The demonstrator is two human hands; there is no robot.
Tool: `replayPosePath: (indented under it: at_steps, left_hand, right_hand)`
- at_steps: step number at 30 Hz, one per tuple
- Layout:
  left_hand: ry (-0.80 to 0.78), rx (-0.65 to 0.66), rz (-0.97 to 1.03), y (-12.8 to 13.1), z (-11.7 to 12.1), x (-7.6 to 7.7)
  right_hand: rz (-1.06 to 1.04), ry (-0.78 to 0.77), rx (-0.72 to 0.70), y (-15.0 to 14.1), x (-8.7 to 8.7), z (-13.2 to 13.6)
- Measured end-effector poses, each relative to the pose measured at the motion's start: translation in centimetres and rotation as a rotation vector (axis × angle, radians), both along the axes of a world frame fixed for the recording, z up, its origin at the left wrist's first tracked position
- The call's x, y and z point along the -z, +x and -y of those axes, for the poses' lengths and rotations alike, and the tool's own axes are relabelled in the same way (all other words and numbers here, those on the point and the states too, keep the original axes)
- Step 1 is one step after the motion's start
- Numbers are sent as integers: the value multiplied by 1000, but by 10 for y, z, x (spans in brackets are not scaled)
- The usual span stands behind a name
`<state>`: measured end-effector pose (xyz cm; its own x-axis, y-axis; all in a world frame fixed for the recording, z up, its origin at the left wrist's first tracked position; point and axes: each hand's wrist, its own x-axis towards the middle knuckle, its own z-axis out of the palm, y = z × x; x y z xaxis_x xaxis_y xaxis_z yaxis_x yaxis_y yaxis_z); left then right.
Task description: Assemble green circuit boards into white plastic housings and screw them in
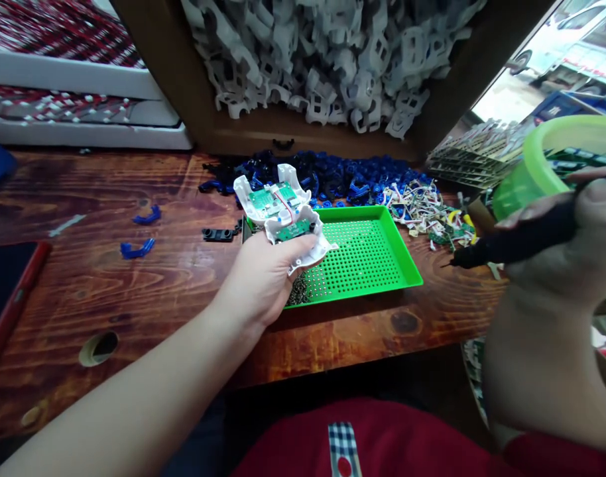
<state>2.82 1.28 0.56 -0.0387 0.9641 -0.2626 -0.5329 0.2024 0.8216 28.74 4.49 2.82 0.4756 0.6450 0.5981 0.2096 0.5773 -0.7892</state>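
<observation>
My left hand (268,271) is closed around a white plastic shell (310,255) fitted with green circuit boards (273,199), a thin red and white wire running between them. It holds the shell over the left end of a green perforated tray (402,265), where small screws (298,291) lie heaped. At the right, my right hand (576,245) grips a black electric screwdriver (526,238), its thin bit pointing left, apart from the shell. Motion blurs that hand somewhat.
Blue plastic parts (333,172) are piled behind the tray, beside small wired boards (417,205). A light-green basket (512,179) stands at right. White shells (333,59) fill a box behind. Two blue pieces (138,248) and a black part (218,234) lie left.
</observation>
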Motion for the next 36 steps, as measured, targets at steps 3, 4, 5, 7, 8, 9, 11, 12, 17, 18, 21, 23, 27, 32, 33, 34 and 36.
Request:
replayPosePath:
  at_steps: [3, 4, 5, 7, 8, 9, 11, 12, 17, 18, 21, 23, 27, 32, 33, 34, 36]
  left_hand:
    - [-36, 9, 11, 3, 0, 0]
    - [-47, 11, 12, 3, 0, 1]
    - [-56, 12, 15, 4, 0, 1]
    - [-77, 16, 23, 6, 1, 1]
    - [-88, 21, 27, 7, 2, 1]
    - [-100, 29, 28, 7, 3, 1]
    - [-117, 48, 28, 8, 5, 2]
    - [-122, 62, 31, 9, 6, 2]
    - [-145, 154, 89, 9, 10, 5]
    - [-150, 162, 94, 9, 10, 5]
    - [-163, 163, 89, 9, 10, 5]
    - [-170, 153, 80, 10, 9, 5]
    - [-148, 149, 69, 10, 10, 5]
    - [-113, 167, 85, 11, 10, 6]
    - [-108, 169, 89, 11, 10, 7]
    - [-101, 168, 94, 11, 9, 7]
    - [-99, 167, 94, 12, 9, 7]
  right_hand:
    - [-67, 138, -81, -18, -3, -11]
    - [-78, 151, -117, -25, -4, -15]
    - [-70, 149, -158, -31, -4, -20]
    - [-7, 103, -226, -45, -3, -31]
    - [37, 54, -243, -51, -2, -36]
    - [86, -14, -257, -56, -1, -41]
    - [170, -154, -292, -65, 3, -48]
    - [193, -194, -303, -68, 6, -51]
    - [193, -209, -259, -73, 19, -58]
    - [182, -209, -262, -73, 20, -59]
    - [145, -189, -301, -73, 21, -60]
    - [127, -160, -321, -74, 21, -60]
    - [114, -85, -320, -75, 21, -61]
    - [184, -95, -344, -75, 24, -62]
    - [191, -88, -331, -75, 25, -62]
    - [196, -90, -310, -75, 25, -62]
    - [216, -131, -274, -74, 24, -61]
